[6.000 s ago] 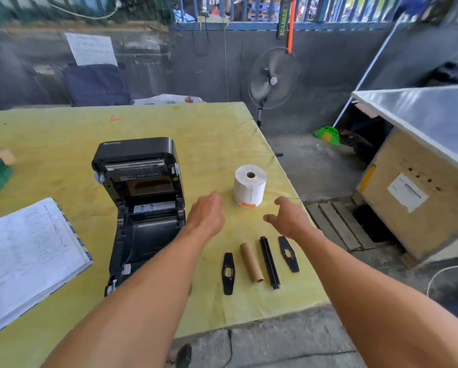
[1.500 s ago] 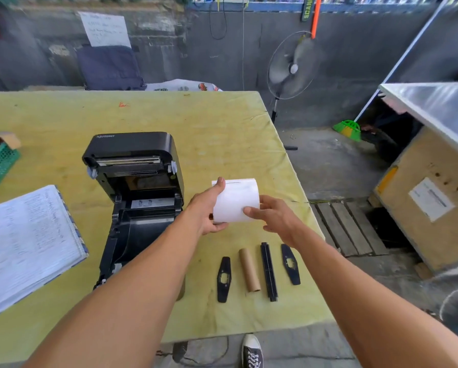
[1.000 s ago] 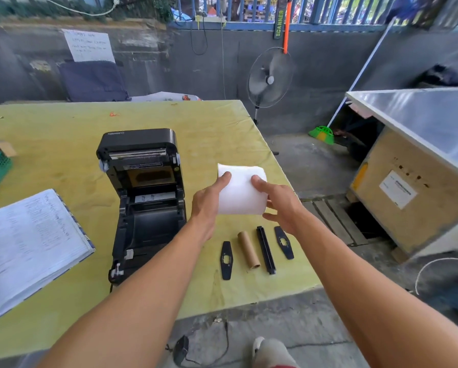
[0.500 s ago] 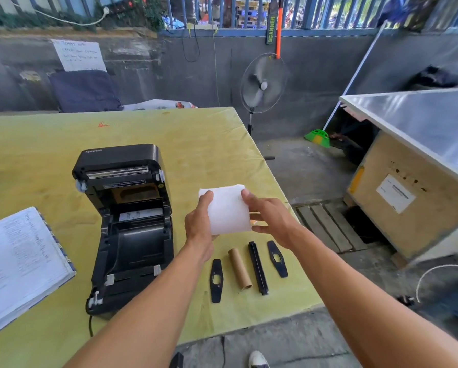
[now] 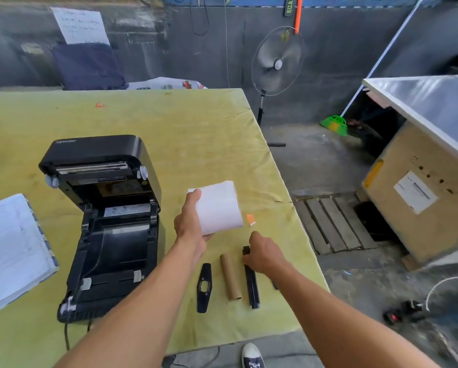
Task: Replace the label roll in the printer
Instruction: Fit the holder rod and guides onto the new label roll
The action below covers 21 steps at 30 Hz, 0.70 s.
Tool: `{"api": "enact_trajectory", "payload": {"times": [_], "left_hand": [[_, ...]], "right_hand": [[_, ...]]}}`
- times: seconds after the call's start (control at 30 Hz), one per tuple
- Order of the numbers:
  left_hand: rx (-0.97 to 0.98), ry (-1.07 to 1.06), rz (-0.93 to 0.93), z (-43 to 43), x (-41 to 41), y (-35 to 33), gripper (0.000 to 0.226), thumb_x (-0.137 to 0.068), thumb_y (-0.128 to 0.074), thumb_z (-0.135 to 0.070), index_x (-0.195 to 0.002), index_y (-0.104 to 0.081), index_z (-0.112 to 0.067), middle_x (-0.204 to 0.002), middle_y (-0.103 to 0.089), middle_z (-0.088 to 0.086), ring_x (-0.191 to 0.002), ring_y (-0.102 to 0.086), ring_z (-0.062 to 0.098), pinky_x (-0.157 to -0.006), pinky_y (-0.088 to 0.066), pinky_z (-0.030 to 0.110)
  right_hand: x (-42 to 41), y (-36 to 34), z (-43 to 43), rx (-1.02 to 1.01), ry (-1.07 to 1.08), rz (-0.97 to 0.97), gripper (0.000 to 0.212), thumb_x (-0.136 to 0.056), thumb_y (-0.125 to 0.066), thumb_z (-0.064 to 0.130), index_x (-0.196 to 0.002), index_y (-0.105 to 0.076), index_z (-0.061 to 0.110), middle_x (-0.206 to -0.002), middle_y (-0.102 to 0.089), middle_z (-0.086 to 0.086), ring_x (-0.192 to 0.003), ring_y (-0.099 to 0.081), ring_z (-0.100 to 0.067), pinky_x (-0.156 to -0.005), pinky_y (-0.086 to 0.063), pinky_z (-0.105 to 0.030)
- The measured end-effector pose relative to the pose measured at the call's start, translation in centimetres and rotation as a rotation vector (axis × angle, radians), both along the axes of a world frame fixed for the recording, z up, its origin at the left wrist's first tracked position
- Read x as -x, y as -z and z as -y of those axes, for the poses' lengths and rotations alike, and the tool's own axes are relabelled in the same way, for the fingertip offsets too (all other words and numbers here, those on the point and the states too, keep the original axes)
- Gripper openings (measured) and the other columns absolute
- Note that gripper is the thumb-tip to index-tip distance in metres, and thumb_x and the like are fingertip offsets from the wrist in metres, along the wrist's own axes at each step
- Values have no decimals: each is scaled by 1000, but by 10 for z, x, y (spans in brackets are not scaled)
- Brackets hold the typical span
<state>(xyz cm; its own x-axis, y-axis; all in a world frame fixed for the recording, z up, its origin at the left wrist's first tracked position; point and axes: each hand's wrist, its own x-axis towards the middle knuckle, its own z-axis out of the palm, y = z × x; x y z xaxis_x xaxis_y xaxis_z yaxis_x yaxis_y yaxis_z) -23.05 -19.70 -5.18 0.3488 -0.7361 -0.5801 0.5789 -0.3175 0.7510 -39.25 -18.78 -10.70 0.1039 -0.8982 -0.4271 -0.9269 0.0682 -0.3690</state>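
The black label printer (image 5: 103, 216) stands open on the yellow-green table (image 5: 169, 134), lid tipped back, roll bay bare. My left hand (image 5: 190, 224) holds the white label roll (image 5: 220, 205) on its side, just above the table right of the printer. My right hand (image 5: 262, 254) lies on the upper part of the black spindle bar (image 5: 251, 285), fingers curled over it. Left of the bar lie the brown cardboard core (image 5: 230, 277) and a black roll guide (image 5: 204, 286). A second guide is mostly hidden under my right wrist.
A small orange-and-white sticker scrap (image 5: 250, 219) lies on the table by the roll. An open notebook (image 5: 10, 245) sits left of the printer. The table's right edge runs close to my right arm; beyond it are a floor fan (image 5: 277, 62), a pallet (image 5: 331, 224) and a wooden crate (image 5: 419, 203).
My right hand has let go of the label roll and dropped onto the spindle bar. The left hand now holds the roll alone. A sticker scrap now lies on the table.
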Motion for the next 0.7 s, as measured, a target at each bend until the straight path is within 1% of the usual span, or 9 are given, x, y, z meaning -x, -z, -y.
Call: {"api": "enact_trajectory", "payload": {"times": [0.07, 0.17, 0.27, 0.33, 0.4, 0.53, 0.6, 0.67, 0.7], "left_hand": [[-12, -12, 2, 3, -2, 0, 68, -63, -72, -52, -119, -55, -18, -102, -67, 7, -82, -66, 25, -67, -54, 35], [-16, -31, 5, 7, -4, 0, 73, -64, -72, -52, -125, -52, -17, -107, -66, 8, -84, -65, 26, -68, -53, 36], [-9, -41, 6, 10, -9, -3, 74, -64, -71, -52, -127, -52, -17, -110, -66, 8, -88, -66, 27, -70, -54, 38], [1, -36, 9, 11, -12, -5, 75, -64, -71, -53, -127, -52, -18, -114, -65, 10, -91, -65, 28, -70, -53, 38], [7, -35, 15, 12, -16, -8, 68, -67, -70, -53, -124, -54, -19, -110, -65, 9, -91, -65, 28, -69, -54, 38], [5, -43, 26, 16, -20, -16, 60, -69, -70, -52, -119, -57, -21, -106, -66, 7, -89, -65, 28, -75, -55, 41], [2, -38, 24, 17, -20, -21, 56, -70, -70, -52, -115, -59, -20, -105, -66, 7, -87, -65, 28, -73, -54, 40], [-1, -39, 26, 16, -19, -27, 47, -69, -71, -52, -102, -61, -21, -100, -67, 7, -82, -65, 27, -68, -54, 38], [0, -31, 26, 15, -19, -29, 44, -68, -71, -52, -99, -61, -22, -99, -67, 7, -81, -65, 27, -67, -54, 37]], "right_hand": [[-3, 8, 4, -18, 21, 6, 29, -83, -62, 20, -95, -36, 13, -99, -61, -13, -79, -55, -31, -63, -40, -33], [-7, 12, 11, -47, 31, 21, 25, -83, -57, 14, -95, -36, 12, -100, -60, -14, -90, -60, -35, -66, -39, -32], [-4, 6, 19, -91, 26, 42, 14, -81, -58, 11, -86, -45, 11, -87, -57, -9, -79, -54, -29, -60, -38, -29], [1, -6, 27, -75, 72, 109, 14, -78, -66, 12, -89, -57, 8, -85, -61, -9, -80, -61, -29, -60, -48, -30], [9, -25, 36, 28, 207, 250, 25, -78, -71, 13, -101, -63, 7, -92, -67, -12, -86, -67, -32, -73, -58, -39], [22, -80, 56, 405, 648, 604, 30, -84, -70, 23, -111, -58, 16, -103, -69, -9, -88, -70, -30, -83, -58, -47], [25, -105, 62, 519, 834, 870, 26, -87, -69, 21, -109, -54, 21, -105, -68, -10, -87, -71, -26, -82, -60, -45], [21, -119, 60, 558, 894, 1088, 25, -91, -68, 16, -109, -51, 20, -101, -67, -11, -83, -72, -21, -77, -63, -38], [16, -124, 56, 558, 890, 1150, 24, -92, -67, 15, -110, -51, 18, -98, -66, -11, -82, -72, -20, -75, -63, -36]]}}
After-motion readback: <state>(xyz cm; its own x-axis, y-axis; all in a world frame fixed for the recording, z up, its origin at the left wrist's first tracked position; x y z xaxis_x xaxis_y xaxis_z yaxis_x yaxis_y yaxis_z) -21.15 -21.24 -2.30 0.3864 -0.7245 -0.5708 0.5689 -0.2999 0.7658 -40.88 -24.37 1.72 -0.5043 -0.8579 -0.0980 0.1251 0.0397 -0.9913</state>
